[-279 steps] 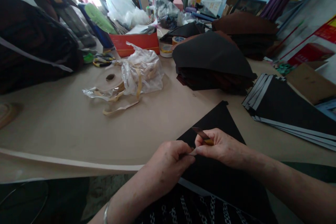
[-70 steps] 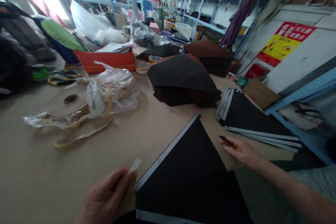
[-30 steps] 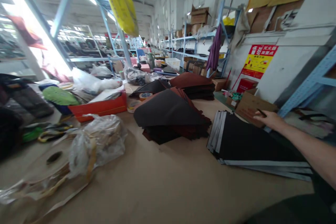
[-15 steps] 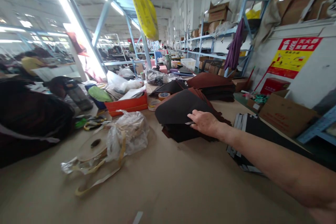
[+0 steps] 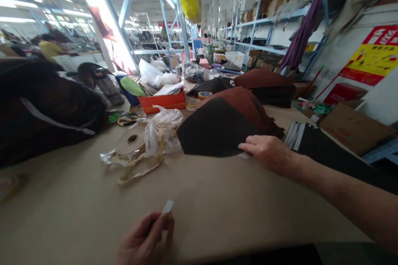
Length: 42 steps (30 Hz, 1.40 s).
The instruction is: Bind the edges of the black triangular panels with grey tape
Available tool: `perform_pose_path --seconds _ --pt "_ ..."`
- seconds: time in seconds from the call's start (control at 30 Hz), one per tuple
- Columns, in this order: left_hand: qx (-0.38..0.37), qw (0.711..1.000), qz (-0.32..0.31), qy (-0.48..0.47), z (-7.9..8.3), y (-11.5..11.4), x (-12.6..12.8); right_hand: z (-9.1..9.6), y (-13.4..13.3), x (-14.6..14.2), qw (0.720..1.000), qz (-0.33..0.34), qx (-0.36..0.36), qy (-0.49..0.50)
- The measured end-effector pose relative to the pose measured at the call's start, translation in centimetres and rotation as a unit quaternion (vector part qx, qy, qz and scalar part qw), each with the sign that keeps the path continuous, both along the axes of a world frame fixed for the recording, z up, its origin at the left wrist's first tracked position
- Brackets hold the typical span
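Observation:
My right hand pinches the near edge of a black cut panel, which looks like leather or cloth. A small pale strip shows under those fingertips. The panel is tilted up in front of a pile of reddish-brown panels and hides part of it. Low in the view, my left hand is closed on a short strip of tape; its pale end sticks up past the fingertips and a yellowish length hangs beside them. A roll of tape lies on the table beside crumpled clear plastic.
On the right lies a stack of black pieces with grey edges. Behind are another brown and black pile, an orange box of papers and small tape rolls. A large dark bag takes up the left side.
My right hand has drawn the black panel off the pile, toward me. My left hand has come into view holding the tape strip. The camera view has shifted.

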<state>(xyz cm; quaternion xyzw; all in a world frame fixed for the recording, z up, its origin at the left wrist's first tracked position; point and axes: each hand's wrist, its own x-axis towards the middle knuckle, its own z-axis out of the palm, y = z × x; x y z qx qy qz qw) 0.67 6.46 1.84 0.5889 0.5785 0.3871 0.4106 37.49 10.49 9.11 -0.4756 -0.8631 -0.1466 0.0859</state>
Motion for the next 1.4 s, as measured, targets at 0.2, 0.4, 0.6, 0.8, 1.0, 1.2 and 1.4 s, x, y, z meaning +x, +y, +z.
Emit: perform_pose_path --seconds 0.2,0.4,0.6,0.8,1.0,1.2,1.4 --pt "-0.046 0.997 -0.067 0.007 2.7 -0.7 -1.4 -8.5 -9.6 -2.5 0.993 0.046 -0.106 -0.006" --pt "-0.19 0.962 -0.186 -0.055 4.0 -1.6 4.1 -9.9 -12.1 -2.4 0.967 0.006 -0.228 0.116" --pt "-0.248 0.921 -0.24 -0.178 4.3 -1.6 7.9 -5.6 -10.7 -4.5 0.757 -0.118 -0.455 0.454" --pt "-0.241 0.931 -0.252 -0.104 3.4 -1.3 8.8 -3.6 -7.9 -6.4 0.607 -0.149 -0.507 0.594" --pt "-0.215 0.932 -0.289 -0.046 3.4 -0.8 9.8 -4.0 -7.1 -7.2 0.657 -0.101 -0.515 0.541" --pt "-0.265 0.89 -0.369 0.033 2.9 0.1 10.4 -3.4 -8.4 -3.9 0.678 -0.158 -0.447 0.562" --pt "-0.213 0.848 -0.451 0.177 1.2 1.9 9.8 -4.1 -12.9 2.4 0.682 -0.296 -0.384 0.547"
